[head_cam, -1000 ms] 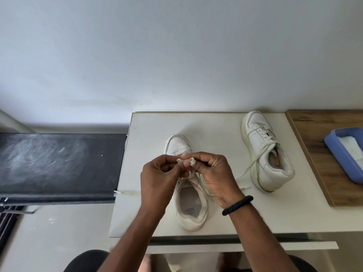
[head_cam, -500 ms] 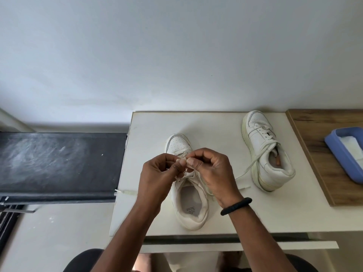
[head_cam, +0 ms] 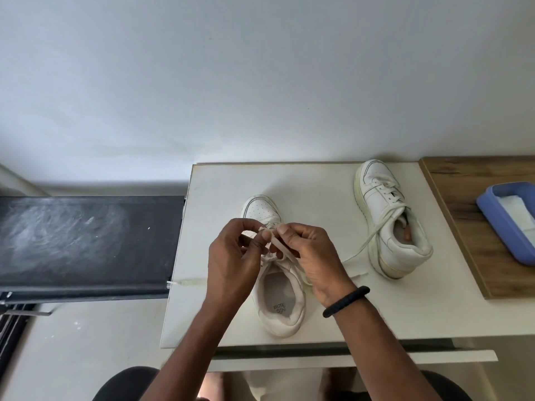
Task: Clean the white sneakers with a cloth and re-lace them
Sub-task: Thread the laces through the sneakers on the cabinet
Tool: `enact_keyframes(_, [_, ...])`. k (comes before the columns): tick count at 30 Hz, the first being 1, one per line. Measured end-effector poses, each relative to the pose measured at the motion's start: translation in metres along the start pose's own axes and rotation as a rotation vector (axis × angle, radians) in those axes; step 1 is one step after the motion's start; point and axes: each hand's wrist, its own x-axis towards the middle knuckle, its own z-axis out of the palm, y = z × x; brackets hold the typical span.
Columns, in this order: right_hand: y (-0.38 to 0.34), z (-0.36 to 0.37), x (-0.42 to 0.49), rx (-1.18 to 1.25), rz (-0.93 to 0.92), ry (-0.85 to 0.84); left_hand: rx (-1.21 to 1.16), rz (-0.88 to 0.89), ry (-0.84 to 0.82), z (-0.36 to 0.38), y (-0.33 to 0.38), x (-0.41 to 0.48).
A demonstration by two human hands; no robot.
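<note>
White lace (head_cam: pixel 279 246) runs pinched between my hands, just over the near shoe's (head_cam: pixel 279 287) tongue; the shoe's long axis runs from heel at the tabletop's (head_cam: pixel 405 311) front edge to toe pointing at the back edge. My left hand (head_cam: pixel 234 263) and right hand (head_cam: pixel 311 256) both nip the lace with fingertips, equally close. Its free end trails off the left edge. The other shoe (head_cam: pixel 388 218), laced, sits by the back right corner. Beyond, a blue tray (head_cam: pixel 498 224) on wood, then bare wall.

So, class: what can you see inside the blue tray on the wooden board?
A white folded cloth or paper lies inside the blue tray. The frame edge cuts off the tray's right part, so anything there is unseen.
</note>
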Motion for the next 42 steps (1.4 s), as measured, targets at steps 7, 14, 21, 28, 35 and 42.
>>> enact_keyframes(7, [0.004,-0.004,0.003,-0.273,-0.095,-0.031,0.010,0.053,0.023,-0.004,0.003,0.000])
enact_keyframes(14, [0.010,0.000,0.005,-0.859,-0.383,0.091,0.037,-0.053,0.017,-0.008,0.004,0.003])
enact_keyframes(21, [0.004,0.015,-0.015,-1.102,-0.669,0.383,-0.271,-0.399,-0.066,-0.018,0.007,0.006])
enact_keyframes(28, [0.017,0.031,-0.028,-1.137,-0.497,0.364,-0.342,-0.452,-0.076,-0.019,0.007,0.006])
enact_keyframes(35, [0.022,0.035,-0.020,-0.705,-0.368,0.408,-0.376,-0.485,-0.183,-0.020,0.007,0.006])
enact_keyframes(42, [0.011,0.023,-0.019,-0.447,-0.133,0.294,-0.323,-0.446,-0.184,-0.019,0.007,0.005])
